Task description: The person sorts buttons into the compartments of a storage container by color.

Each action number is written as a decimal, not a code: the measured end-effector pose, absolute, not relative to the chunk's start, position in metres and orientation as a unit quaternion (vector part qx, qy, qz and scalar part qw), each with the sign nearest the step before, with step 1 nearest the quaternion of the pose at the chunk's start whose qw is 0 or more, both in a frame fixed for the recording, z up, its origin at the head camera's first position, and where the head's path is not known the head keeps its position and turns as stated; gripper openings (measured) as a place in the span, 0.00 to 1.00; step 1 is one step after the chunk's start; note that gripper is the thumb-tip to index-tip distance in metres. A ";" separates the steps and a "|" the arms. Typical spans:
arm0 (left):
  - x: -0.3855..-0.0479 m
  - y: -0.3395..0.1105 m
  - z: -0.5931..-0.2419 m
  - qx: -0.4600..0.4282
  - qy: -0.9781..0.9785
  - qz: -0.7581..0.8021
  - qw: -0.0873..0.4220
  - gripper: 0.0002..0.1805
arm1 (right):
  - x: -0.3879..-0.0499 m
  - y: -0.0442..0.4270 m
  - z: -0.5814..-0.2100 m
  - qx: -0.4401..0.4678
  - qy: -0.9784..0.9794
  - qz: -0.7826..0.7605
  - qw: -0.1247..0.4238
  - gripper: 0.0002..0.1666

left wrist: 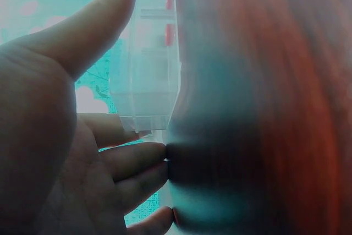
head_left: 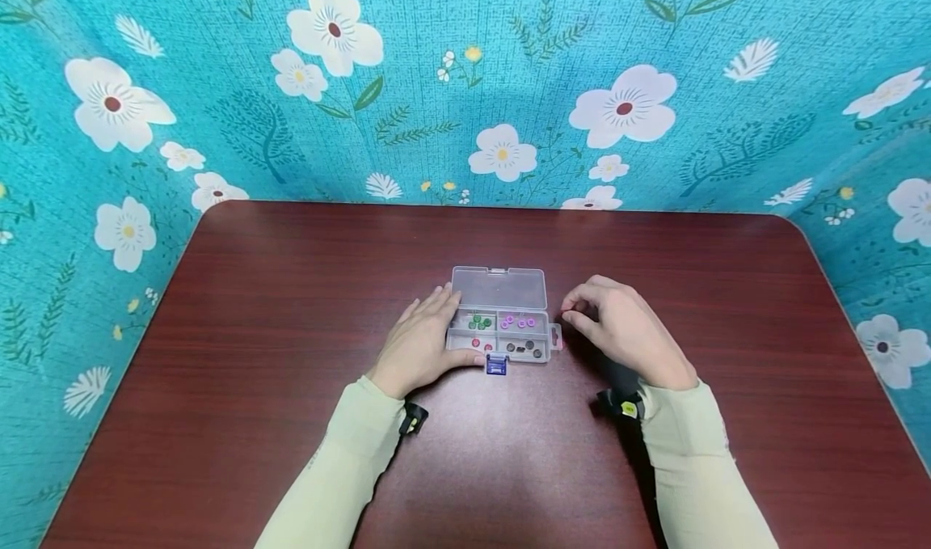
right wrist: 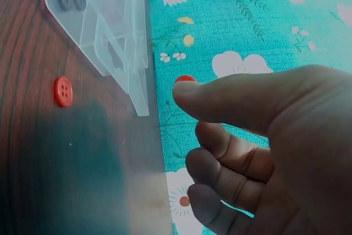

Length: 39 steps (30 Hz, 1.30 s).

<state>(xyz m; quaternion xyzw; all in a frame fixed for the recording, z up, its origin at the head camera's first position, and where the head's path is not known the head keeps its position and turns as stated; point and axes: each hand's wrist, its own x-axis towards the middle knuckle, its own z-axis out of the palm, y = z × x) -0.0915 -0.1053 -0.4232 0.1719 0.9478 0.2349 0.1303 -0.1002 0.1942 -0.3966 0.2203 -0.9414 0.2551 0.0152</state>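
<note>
A clear plastic box [head_left: 499,334] lies with its lid [head_left: 499,289] folded back. My left hand [head_left: 418,343] rests against its left side, fingers straight, the thumb along the front edge beside the blue latch [head_left: 497,365]. My right hand [head_left: 618,323], just right of the box, pinches a red button [right wrist: 186,78] between thumb and index finger; most of that button is hidden by the thumb. Another red button [right wrist: 64,92] lies on the table near the box's hang tab [head_left: 556,336]. The compartments hold green buttons [head_left: 480,323], purple buttons [head_left: 518,322], two red buttons [head_left: 476,343] and dark buttons [head_left: 529,345].
The box stands on a dark red-brown wooden table [head_left: 305,290] with rounded far corners. Behind and beside it hangs a turquoise floral cloth [head_left: 436,88]. A dark strap device [head_left: 621,404] sits at the right wrist, another [head_left: 413,418] at the left wrist.
</note>
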 end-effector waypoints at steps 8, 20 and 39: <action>-0.091 -0.106 -0.424 0.174 0.948 0.233 0.131 0.59 | -0.097 0.186 -0.396 0.221 -0.938 0.266 0.011 0.06; -0.091 -0.104 -0.421 0.175 0.948 0.232 0.130 0.59 | -0.095 0.167 -0.395 0.243 -0.936 0.253 0.007 0.05; -0.092 -0.105 -0.422 0.174 0.948 0.234 0.132 0.59 | -0.093 0.145 -0.392 0.272 -0.928 0.255 0.000 0.03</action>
